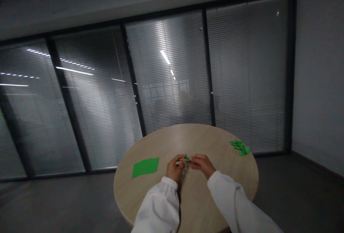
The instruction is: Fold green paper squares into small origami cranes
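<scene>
Over the middle of a round wooden table, a small folded piece of green paper is pinched between the fingers of both hands. My left hand grips it from the left, thumb and forefinger closed. From the right, my right hand closes its fingertips on the other side. The fingers cover much of the piece, so its exact shape is hard to make out. Left of my left hand lies a flat stack or sheet of green paper. A pile of several pointed folded green paper pieces rests near the table's right edge.
Behind the table stands a glass partition with blinds and dark frames. A plain wall is on the right, and grey floor surrounds the table. The table's curved edge runs close beyond the green pile.
</scene>
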{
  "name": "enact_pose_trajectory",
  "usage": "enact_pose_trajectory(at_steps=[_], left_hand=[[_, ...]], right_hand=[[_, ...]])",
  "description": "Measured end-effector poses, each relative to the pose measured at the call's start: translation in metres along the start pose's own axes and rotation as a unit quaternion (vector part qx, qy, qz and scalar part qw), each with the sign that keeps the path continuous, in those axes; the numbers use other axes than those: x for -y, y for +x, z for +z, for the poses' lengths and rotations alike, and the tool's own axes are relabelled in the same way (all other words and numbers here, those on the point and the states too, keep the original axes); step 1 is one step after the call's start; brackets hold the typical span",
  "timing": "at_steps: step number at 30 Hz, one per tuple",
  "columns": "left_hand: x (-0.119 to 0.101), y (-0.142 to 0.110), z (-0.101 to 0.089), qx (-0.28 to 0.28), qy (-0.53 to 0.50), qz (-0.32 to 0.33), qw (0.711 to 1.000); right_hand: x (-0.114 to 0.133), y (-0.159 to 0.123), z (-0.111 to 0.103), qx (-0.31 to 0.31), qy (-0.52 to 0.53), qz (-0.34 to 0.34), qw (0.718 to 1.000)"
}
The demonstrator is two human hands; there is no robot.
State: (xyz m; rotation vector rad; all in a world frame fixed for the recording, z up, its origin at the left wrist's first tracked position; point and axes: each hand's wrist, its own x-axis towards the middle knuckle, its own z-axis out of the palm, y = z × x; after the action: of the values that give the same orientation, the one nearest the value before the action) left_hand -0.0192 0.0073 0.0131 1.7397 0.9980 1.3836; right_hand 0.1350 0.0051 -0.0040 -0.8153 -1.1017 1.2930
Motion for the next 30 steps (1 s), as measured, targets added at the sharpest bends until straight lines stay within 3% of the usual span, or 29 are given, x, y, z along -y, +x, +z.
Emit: enact_pose_trajectory(at_steps=[9, 16, 24, 30], left_hand=[[0.001, 0.000, 0.000, 0.033, -0.013, -0.001, 0.999], [0.003, 0.004, -0.003, 0.061, -0.138, -0.055, 0.987], [0.011, 0.008, -0.005, 0.056, -0.232, -0.112, 0.965], [0.018, 0.008, -0.001, 0.045, -0.197, -0.106, 0.974]], right_hand=[[0.002, -0.002, 0.000, -0.039, -0.008, -0.004, 0.999], [-0.007, 0.007, -0.007, -0.073, 0.046, -0.020, 0.996], [-0.013, 0.017, -0.008, -0.116, 0.063, -0.063, 0.989], [-0.013, 0.016, -0.009, -0.114, -0.006, -0.083, 0.990]])
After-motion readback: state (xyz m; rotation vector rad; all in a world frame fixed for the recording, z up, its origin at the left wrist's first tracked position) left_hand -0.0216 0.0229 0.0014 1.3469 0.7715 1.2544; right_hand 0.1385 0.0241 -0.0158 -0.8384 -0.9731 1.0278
